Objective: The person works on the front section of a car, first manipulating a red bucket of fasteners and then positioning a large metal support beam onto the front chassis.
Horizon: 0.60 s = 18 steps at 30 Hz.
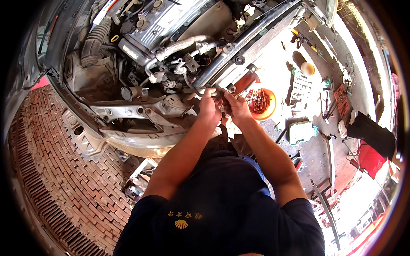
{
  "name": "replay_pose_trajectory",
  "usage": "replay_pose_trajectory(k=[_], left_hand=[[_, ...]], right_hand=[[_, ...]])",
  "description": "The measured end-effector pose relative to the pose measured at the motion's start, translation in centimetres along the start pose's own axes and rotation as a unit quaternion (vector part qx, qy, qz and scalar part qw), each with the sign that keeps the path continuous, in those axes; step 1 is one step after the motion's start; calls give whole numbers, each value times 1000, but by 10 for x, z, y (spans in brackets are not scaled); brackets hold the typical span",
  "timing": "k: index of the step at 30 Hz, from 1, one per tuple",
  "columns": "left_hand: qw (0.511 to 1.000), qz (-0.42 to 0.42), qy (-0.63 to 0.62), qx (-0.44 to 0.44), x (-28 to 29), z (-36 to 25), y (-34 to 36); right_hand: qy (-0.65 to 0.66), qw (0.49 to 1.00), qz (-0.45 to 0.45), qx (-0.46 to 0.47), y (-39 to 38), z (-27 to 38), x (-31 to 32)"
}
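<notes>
Both my hands are in the open engine bay of a car, at the near lower end of the long radiator (226,57). My left hand (209,107) is closed, its fingers curled at a small dark part by the radiator's end. Close beside it, my right hand (238,109) pinches at the same spot, thumb and fingers together. What lies between the fingers is mostly hidden and too dark to name. A thin metal pipe (191,85) runs down toward my left hand. The front body panel (128,110) extends to the left of it.
An orange bowl (273,106) of small metal parts stands right of my right hand. The engine (159,26) and a ribbed air hose (92,48) lie farther off. On the floor at right are tools, a green case (300,132) and a red and black chair (370,158).
</notes>
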State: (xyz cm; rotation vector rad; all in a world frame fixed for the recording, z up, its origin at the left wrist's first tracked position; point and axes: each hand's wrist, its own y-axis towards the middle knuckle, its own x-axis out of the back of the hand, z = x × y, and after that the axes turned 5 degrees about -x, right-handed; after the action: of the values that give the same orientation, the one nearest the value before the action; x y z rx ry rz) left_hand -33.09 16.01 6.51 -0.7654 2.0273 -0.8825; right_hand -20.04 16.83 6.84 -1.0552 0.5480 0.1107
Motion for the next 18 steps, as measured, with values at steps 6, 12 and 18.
replay_pose_trajectory(k=[6,12,18], left_hand=[[1000,6,8,0,1,4,-2],[999,-30,1,-14,0,9,2],[999,13,-19,-33,2,12,1]], right_hand=[[94,995,-13,-6,0,-4,8],[-465,745,-80,471,1,-4,15],[-370,873,-86,305,-7,-4,2]])
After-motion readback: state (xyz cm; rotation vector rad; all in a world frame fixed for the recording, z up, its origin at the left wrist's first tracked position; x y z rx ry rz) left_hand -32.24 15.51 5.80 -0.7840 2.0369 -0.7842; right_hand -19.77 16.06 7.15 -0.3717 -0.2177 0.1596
